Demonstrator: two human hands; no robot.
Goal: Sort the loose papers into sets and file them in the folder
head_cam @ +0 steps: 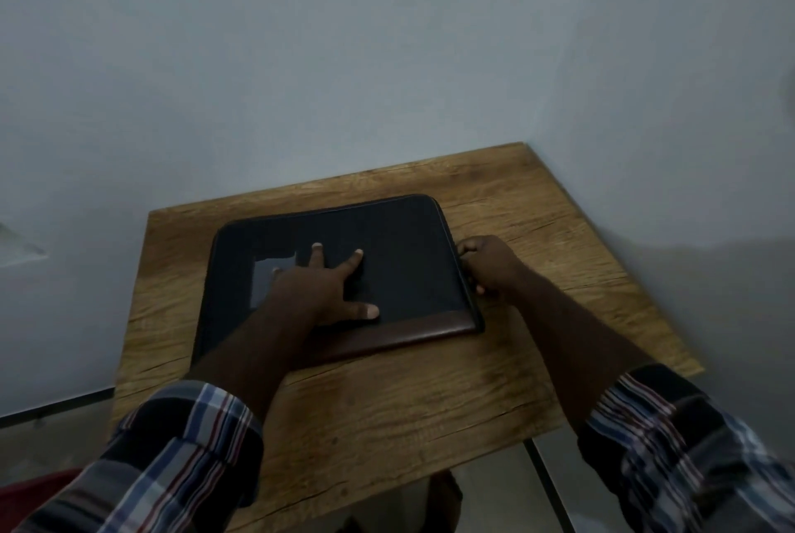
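A dark zip folder [400, 240] with a brown leather strip along its near edge lies closed and flat on a small wooden table [430, 403]. My left hand [322, 291] lies flat on the folder's cover, its fingers spread and straight. My right hand [486, 265] is at the folder's right edge, with its fingers curled round that edge. A pale patch on the cover shows just left of my left hand. No loose papers are in sight.
The table stands in a corner between two plain grey walls [301, 59]. Its left, right and near edges drop off to the floor [494, 489]. A dark red thing [26, 494] shows at the bottom left.
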